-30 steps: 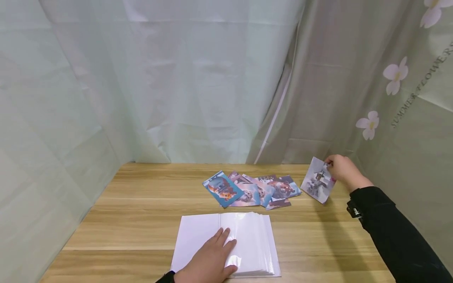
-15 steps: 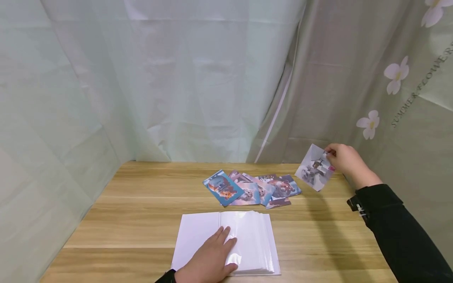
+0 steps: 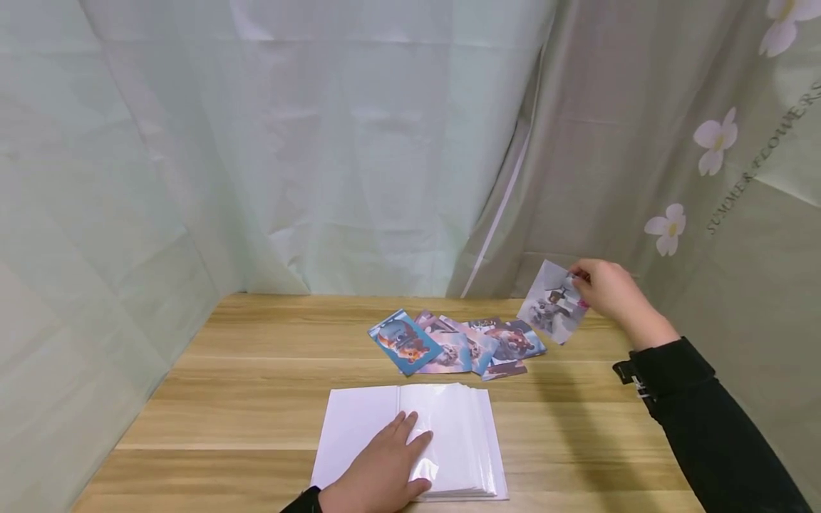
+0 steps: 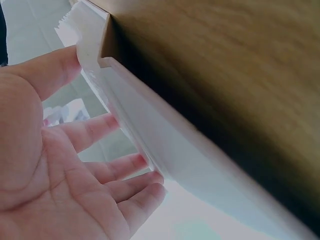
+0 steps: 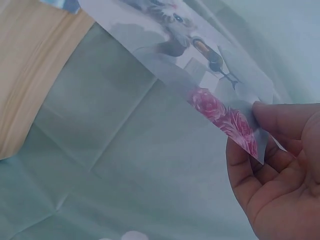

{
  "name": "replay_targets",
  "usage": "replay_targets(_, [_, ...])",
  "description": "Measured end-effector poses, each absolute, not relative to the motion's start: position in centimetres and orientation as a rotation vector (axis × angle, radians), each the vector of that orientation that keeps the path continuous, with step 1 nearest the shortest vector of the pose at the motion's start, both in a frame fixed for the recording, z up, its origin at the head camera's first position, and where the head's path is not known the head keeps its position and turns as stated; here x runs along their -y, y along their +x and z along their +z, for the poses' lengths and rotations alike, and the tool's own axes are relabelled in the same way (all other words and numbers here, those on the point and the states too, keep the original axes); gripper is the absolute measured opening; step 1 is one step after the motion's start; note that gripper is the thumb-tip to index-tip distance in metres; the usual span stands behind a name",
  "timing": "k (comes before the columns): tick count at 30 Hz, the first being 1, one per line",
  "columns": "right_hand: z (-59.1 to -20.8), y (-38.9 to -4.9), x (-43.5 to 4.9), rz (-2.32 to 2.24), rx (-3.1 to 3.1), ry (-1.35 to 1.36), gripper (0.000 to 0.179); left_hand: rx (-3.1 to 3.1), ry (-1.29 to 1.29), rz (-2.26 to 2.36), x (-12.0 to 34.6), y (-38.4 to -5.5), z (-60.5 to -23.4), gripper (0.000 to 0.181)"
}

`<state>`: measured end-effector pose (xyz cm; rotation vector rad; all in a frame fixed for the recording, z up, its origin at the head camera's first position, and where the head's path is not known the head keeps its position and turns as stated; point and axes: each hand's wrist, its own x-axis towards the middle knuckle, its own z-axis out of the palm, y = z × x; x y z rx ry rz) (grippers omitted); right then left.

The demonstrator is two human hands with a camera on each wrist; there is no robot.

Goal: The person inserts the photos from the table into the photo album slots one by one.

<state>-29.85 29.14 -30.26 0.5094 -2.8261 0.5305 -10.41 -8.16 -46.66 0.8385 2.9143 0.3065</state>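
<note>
My left hand (image 3: 378,467) rests with spread, straight fingers on an open photo album (image 3: 355,417) with clear sleeve pages (image 3: 449,434). In the left wrist view, the fingertips of that hand (image 4: 65,165) touch the pages near the spine. Above the back right of the table, my right hand (image 3: 609,288) pinches a picture card (image 3: 551,306) at its corner, thumb on the front. The right wrist view shows a grey animal, a bottle and pink roses (image 5: 210,105) printed on this card, with the thumb and fingers of the hand (image 5: 285,170) at the rose corner.
Several picture cards (image 3: 449,353) lie overlapping behind the album, a blue one (image 3: 404,342) leftmost. The wooden table (image 3: 256,406) is bordered by hanging pale curtains (image 3: 359,178), printed with white flowers (image 3: 667,228) on the right.
My right hand has lifted the card off the table's back right and carried it left, close to the other cards. The left hand has stayed on the album.
</note>
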Motion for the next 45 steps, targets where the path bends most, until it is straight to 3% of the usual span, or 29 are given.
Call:
replay_targets(12, [-30.9, -29.9, -27.2, 0.596, 2.814, 0.541, 0.020, -2.936, 0.810, 0.333, 7.9, -10.2, -46.4, 0.066])
replay_targets(28, [-32.7, -30.5, -23.4, 0.735, 2.767, 0.674, 0.017, -2.843, 0.719, 0.387, 7.4, -11.5, -45.5, 0.083])
replay_targets(45, [-36.2, -32.1, -20.7, 1.212, 2.761, 0.589, 0.018, -2.776, 0.657, 0.432, 7.4, -12.2, -45.6, 0.090])
